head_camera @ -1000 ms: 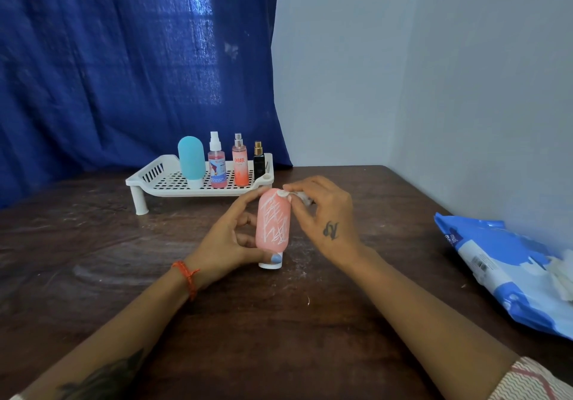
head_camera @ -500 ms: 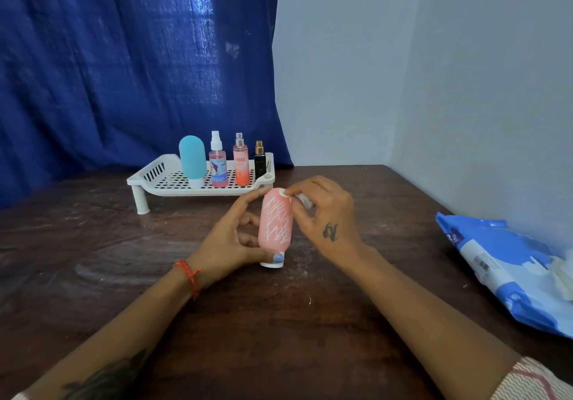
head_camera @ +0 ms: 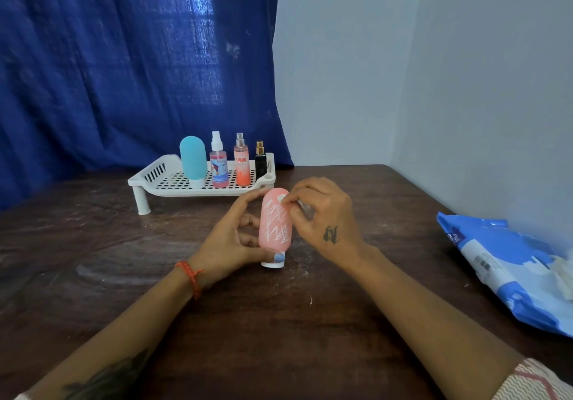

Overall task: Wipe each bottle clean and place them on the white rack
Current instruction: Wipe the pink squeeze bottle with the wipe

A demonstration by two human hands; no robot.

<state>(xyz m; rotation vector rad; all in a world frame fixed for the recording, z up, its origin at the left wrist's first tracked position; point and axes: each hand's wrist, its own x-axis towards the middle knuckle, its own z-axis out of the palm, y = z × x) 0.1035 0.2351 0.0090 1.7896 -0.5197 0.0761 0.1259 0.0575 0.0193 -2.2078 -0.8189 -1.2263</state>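
One head-worn, wide-angle view, looking forward and down across the desk (head_camera: 93,275).

The camera sits above the person's forearms, which enter from the bottom edge, with the left hand (head_camera: 229,241) and right hand (head_camera: 325,216) close in at centre frame. It faces a room corner: the white rack (head_camera: 148,179) stands farther back before a blue curtain (head_camera: 124,58), and a wall (head_camera: 496,89) runs along the right. No second view is given.

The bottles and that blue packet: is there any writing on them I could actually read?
"ENGAGE", on the orange spray bottle on the white rack.
Pink spray bottle: label print too small to read.
Blue packet: logo and barcode blurred.
Pink bottle in the hands: only white scribbles.
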